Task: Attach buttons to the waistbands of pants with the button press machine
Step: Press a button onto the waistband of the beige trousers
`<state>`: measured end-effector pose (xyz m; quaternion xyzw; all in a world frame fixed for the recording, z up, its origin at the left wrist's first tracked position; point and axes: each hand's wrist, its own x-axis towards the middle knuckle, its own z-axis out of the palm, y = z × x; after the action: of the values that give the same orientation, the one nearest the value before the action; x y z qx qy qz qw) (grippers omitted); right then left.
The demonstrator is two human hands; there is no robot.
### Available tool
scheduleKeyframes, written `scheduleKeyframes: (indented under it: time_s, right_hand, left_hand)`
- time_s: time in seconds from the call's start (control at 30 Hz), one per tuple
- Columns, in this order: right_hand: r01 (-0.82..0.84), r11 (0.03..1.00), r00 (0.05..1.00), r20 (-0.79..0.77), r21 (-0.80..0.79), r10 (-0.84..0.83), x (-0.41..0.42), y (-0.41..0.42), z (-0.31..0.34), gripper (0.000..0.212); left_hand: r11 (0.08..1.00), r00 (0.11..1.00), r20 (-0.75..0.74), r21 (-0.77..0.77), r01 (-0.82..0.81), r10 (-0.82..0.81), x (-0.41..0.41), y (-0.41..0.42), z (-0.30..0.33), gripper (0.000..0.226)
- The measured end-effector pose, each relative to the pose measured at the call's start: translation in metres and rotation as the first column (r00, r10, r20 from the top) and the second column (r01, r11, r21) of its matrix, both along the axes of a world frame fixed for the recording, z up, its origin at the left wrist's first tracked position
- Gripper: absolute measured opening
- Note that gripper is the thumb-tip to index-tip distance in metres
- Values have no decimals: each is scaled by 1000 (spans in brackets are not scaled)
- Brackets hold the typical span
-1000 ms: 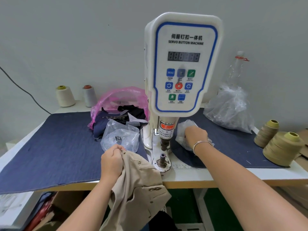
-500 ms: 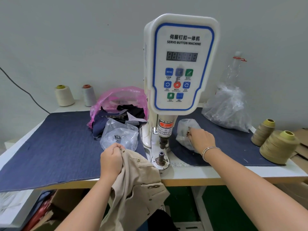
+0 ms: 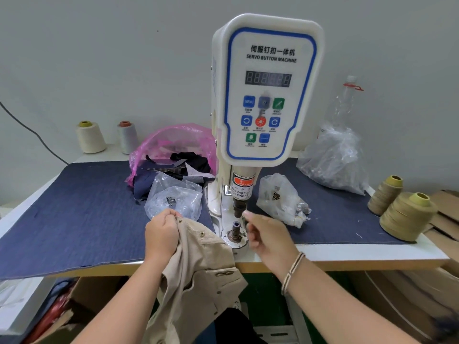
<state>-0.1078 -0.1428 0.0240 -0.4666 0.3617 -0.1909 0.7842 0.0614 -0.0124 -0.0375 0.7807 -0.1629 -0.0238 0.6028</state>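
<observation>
Out of the crinkled clear button bag point(image 3: 282, 198) comes the right hand point(image 3: 267, 235), now beside the machine's lower die point(image 3: 234, 232), fingertips blurred and pinched together; whether they hold a button, I cannot tell. Left hand point(image 3: 161, 234) grips the bunched beige pants point(image 3: 198, 266) at the waistband, soft twill draping off the table edge point(image 3: 347, 263). White glossy button press machine point(image 3: 267, 90) towers above, its plunger partly hidden.

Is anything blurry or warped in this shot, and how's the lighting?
Head view: the right hand is motion-blurred at its fingertips beside the machine's lower die; the left hand gripping the beige pants is sharp. Wide-angle bending curves the table edge. Lighting is soft and even, with faint shadows.
</observation>
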Motion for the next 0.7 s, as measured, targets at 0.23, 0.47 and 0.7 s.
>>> scheduleKeyframes:
  time_s: [0.23,0.47,0.7]
  right_hand:
    - [34,907,994,76,421,-72,6,14,5,14]
    - [-21,692,958,212,721,-192,7,24,10,10]
    - [-58,528,891,283,847,-356,3,37,23,13]
  left_hand:
    - [1000,1000,17,18,16,-16,-2,2,1,32]
    - [1000,999,31,27,12,-13,-1,0,0,31]
    - [999,999,49,41,7,-9,0,1,-2,30]
